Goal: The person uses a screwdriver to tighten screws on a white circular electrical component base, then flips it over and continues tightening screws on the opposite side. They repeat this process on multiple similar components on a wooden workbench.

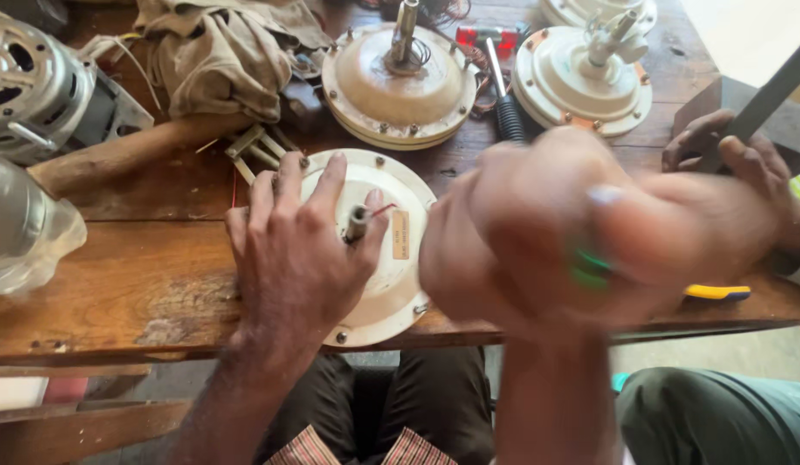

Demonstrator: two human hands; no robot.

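Beyond the fingers: two more motors, cloth (215, 56), co-worker's hand (727, 155) | left hand (296, 250) fingers spread flat on cream fan motor (391, 284) | right hand (572, 250) blurred, fisted on something green.

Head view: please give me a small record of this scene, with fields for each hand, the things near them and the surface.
left hand: left hand lies flat, fingers spread, on the round cream motor housing
right hand: right hand is raised close to the camera and blurred; something green shows in its grip, kind unclear
housing position: at the near edge of the wooden table
other housings: two more cream housings farther back
other person: another hand at the right edge
cloth: brown cloth at the back
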